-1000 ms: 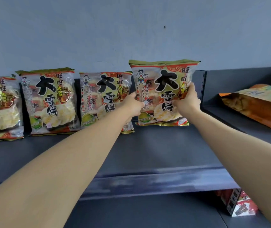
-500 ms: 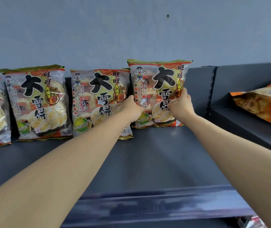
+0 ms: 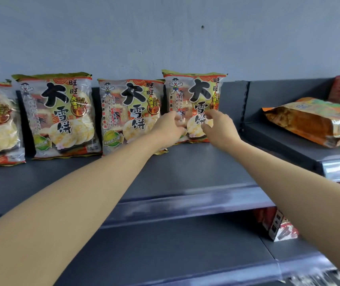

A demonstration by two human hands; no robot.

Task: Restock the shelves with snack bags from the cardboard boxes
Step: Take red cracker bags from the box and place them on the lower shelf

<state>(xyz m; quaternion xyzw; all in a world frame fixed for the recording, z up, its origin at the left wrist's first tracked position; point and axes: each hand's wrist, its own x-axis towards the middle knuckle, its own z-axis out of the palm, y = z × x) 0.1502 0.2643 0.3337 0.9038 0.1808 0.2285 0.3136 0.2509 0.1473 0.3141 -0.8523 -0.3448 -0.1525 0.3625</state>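
The dark shelf [image 3: 185, 162] is carrying a row of four matching snack bags standing upright against its back panel, with bare shelf running in front of them. On the adjoining shelf to the right, an orange bag [image 3: 309, 120] is lying flat. The rightmost snack bag [image 3: 193, 89] is standing at the row's end, slightly overlapping its neighbour [image 3: 129, 112]. Both hands are hovering at its lower front: the left hand [image 3: 170, 129] with fingers loosely curled, the right hand [image 3: 216, 125] with fingers spread, neither gripping anything. Judgement: the placing step is finishing, with the bag being released or steadied. The next move is calling for withdrawing cleanly without toppling the bag, then fetching another from the boxes, which are not in view.
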